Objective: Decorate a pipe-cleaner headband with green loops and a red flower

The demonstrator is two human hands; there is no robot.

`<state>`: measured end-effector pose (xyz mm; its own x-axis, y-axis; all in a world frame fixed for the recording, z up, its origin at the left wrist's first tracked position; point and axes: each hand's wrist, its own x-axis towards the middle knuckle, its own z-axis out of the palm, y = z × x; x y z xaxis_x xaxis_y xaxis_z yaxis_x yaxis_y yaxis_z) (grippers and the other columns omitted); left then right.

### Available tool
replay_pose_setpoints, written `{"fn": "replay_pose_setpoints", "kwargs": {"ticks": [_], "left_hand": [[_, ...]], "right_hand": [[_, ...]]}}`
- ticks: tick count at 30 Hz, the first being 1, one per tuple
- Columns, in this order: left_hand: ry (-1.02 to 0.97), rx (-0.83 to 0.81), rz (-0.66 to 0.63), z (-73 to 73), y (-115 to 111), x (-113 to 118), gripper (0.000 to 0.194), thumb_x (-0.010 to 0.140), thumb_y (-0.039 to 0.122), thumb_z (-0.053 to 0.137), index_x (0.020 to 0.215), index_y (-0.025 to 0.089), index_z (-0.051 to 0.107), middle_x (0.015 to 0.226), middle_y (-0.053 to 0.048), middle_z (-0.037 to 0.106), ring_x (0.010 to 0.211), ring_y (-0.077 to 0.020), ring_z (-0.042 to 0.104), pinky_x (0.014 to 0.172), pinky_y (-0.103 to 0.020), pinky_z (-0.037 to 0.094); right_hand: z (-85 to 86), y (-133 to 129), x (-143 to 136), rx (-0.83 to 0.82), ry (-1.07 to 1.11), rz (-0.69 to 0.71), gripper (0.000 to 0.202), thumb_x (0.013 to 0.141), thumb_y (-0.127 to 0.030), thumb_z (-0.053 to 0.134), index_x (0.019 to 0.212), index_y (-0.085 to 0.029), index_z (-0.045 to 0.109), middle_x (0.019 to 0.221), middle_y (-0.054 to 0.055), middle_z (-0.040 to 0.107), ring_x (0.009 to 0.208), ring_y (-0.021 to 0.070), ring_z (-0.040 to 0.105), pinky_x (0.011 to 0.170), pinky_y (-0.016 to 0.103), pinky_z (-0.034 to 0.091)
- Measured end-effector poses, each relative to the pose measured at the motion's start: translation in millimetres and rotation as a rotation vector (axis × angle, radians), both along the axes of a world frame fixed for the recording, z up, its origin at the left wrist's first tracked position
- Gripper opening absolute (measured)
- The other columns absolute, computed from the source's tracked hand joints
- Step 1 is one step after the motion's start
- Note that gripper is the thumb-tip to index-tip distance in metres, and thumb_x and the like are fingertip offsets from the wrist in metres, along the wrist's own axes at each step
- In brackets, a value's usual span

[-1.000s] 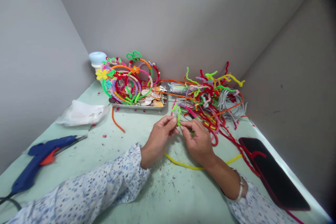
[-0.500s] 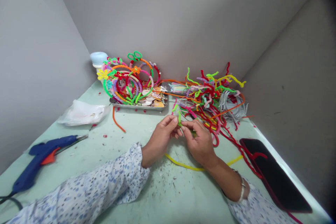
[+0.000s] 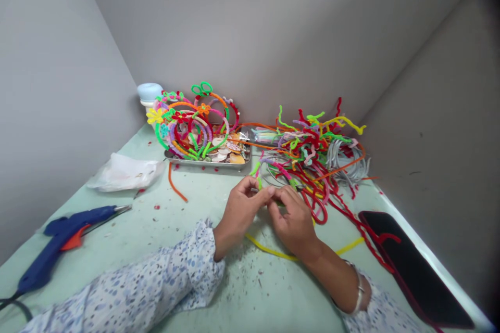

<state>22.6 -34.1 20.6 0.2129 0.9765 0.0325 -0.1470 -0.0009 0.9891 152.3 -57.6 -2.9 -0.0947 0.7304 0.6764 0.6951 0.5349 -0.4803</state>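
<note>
My left hand [image 3: 242, 208] and my right hand [image 3: 292, 218] meet over the middle of the table, fingertips pinched close together. Between them is a bright green pipe cleaner [image 3: 255, 169], its lower part hidden by my fingers. Just beyond my fingers shows an arc wrapped in purple and pink pipe cleaner [image 3: 279, 168]; I cannot tell whether it is joined to the green piece. A yellow pipe cleaner [image 3: 269, 250] lies on the table, passing under my right wrist.
A metal tray [image 3: 211, 165] holds shell-like pieces and several decorated headbands [image 3: 201, 119]. Right of it lies a heap of pipe cleaners [image 3: 312, 140] beside coiled grey wire [image 3: 346, 158]. A glue gun [image 3: 62, 242], plastic bag [image 3: 125, 173] and phone [image 3: 414, 265] flank my arms.
My fingertips have drawn closer together, and my left thumb now reaches toward my right fingers. Less of the green pipe cleaner shows above them. The view has shifted slightly.
</note>
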Motion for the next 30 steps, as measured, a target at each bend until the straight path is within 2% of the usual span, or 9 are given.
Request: {"fn": "replay_pose_setpoints", "kwargs": {"ticks": [6, 11, 20, 25, 30], "left_hand": [[0.086, 0.072, 0.115, 0.3, 0.1, -1.0, 0.023, 0.079, 0.033, 0.059, 0.067, 0.016, 0.049, 0.062, 0.003, 0.05, 0.061, -0.0097, 0.047, 0.06, -0.022, 0.038], [0.108, 0.046, 0.16, -0.7, -0.9, 1.4, 0.017, 0.079, 0.03, 0.058, 0.069, 0.017, 0.051, 0.063, 0.003, 0.051, 0.062, -0.0104, 0.049, 0.061, -0.023, 0.039], [0.029, -0.121, 0.161, -0.7, -1.7, 3.0, 0.015, 0.074, 0.029, 0.059, 0.081, 0.018, 0.053, 0.057, 0.004, 0.052, 0.054, -0.0103, 0.049, 0.055, -0.022, 0.038], [-0.035, -0.194, 0.103, -5.9, 1.2, 3.6, 0.016, 0.072, 0.032, 0.059, 0.069, 0.017, 0.054, 0.058, 0.002, 0.053, 0.053, -0.0107, 0.049, 0.055, -0.024, 0.038], [-0.039, -0.205, 0.07, -3.5, 0.7, 3.0, 0.021, 0.072, 0.033, 0.06, 0.061, 0.016, 0.054, 0.057, 0.0, 0.052, 0.054, -0.0111, 0.048, 0.057, -0.025, 0.038]], "right_hand": [[-2.1, 0.3, -1.1, -0.002, -0.037, 0.038, 0.012, 0.086, -0.014, 0.049, 0.094, -0.018, 0.056, 0.082, 0.005, 0.058, 0.08, 0.02, 0.051, 0.072, 0.035, 0.043], [-1.6, 2.2, 0.7, 0.031, -0.105, 0.022, 0.014, 0.086, -0.014, 0.049, 0.098, -0.018, 0.056, 0.082, 0.006, 0.059, 0.079, 0.0205, 0.051, 0.072, 0.036, 0.043], [-3.0, 2.7, 3.4, 0.059, -0.156, -0.016, 0.014, 0.086, -0.015, 0.049, 0.098, -0.018, 0.056, 0.084, 0.007, 0.061, 0.079, 0.0206, 0.051, 0.074, 0.037, 0.042], [-2.7, 2.5, 3.2, 0.054, -0.152, -0.024, 0.014, 0.086, -0.016, 0.048, 0.098, -0.018, 0.056, 0.083, 0.007, 0.06, 0.079, 0.0209, 0.051, 0.074, 0.037, 0.043], [-1.7, 2.5, 3.5, 0.064, -0.128, -0.031, 0.014, 0.086, -0.014, 0.048, 0.097, -0.019, 0.056, 0.084, 0.007, 0.06, 0.08, 0.0207, 0.051, 0.074, 0.037, 0.043]]}}
